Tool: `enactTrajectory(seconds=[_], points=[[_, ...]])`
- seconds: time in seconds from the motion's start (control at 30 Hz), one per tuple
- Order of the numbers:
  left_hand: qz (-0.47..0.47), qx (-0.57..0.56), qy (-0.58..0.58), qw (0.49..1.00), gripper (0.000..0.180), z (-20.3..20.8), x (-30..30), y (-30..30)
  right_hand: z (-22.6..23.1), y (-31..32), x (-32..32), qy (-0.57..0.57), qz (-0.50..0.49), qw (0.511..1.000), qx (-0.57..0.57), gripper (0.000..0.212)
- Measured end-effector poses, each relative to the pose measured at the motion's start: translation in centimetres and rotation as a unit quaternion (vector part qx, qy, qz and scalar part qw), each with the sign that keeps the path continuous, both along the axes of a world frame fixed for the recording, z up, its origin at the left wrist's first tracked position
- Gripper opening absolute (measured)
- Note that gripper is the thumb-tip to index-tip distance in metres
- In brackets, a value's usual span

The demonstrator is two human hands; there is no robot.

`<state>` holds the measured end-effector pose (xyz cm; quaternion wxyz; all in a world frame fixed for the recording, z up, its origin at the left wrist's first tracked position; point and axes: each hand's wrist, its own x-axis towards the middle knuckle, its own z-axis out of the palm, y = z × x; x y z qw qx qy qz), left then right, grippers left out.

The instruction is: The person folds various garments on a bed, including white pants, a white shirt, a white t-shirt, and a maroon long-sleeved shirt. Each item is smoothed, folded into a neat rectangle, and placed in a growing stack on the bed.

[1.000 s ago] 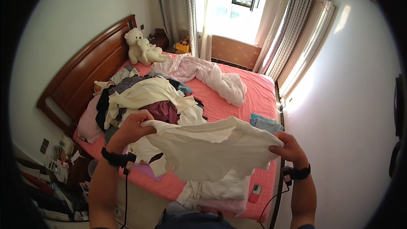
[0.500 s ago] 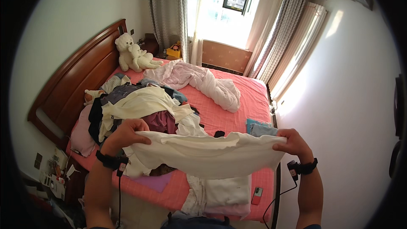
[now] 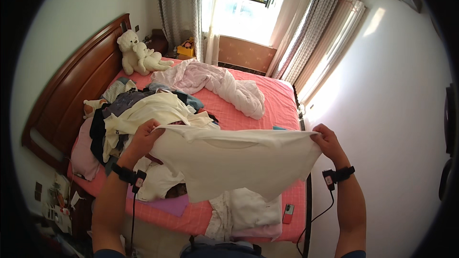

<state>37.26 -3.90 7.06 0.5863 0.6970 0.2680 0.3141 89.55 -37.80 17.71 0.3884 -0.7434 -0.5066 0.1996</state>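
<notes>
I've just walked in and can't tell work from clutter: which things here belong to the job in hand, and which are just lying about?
In the job:
- white garment, held spread between left hand and right hand
- clothes pile, probably
- folded clothes, probably

Just lying about, it seems:
- phone
- quilt
- teddies

Dark blue short sleeves (image 3: 109, 253) — black wrist straps (image 3: 123, 173), boxy modules (image 3: 139, 180), thin black cables (image 3: 133, 220).
</notes>
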Motion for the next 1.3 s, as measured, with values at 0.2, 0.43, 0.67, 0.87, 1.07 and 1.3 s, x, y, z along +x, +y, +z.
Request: enactTrajectory(seconds=[0.2,0.43,0.67,0.87,1.07,1.3], points=[[0.046,0.138,0.064,0.987,0.022,3.0,7.4,5.2,-1.1,5.8,6.3,-0.057,-0.048,0.996,0.043,0.017],[0.064,0.174,0.032,0.982,0.023,6.9,11.0,1.5,1.8,2.6,9.5,0.03,-0.053,0.992,0.113,0.02],[0.021,0.158,0.04,0.986,0.017,-3.1,10.4,-8.4,-5.0,-6.6,9.6,0.121,0.007,0.993,-0.015,0.025],[-0.029,0.29,0.153,0.944,0.017,-17.4,5.6,-21.5,-18.4,-18.7,6.9,0.208,0.053,0.957,-0.194,0.027],[-0.113,0.109,0.339,0.928,0.022,-30.4,1.4,-31.4,-36.0,-29.6,1.2,0.225,-0.014,0.929,-0.292,0.033],[-0.078,0.023,0.415,0.906,0.029,-28.1,4.6,-35.6,-41.6,-33.4,-1.2,0.193,-0.023,0.925,-0.325,0.04]])
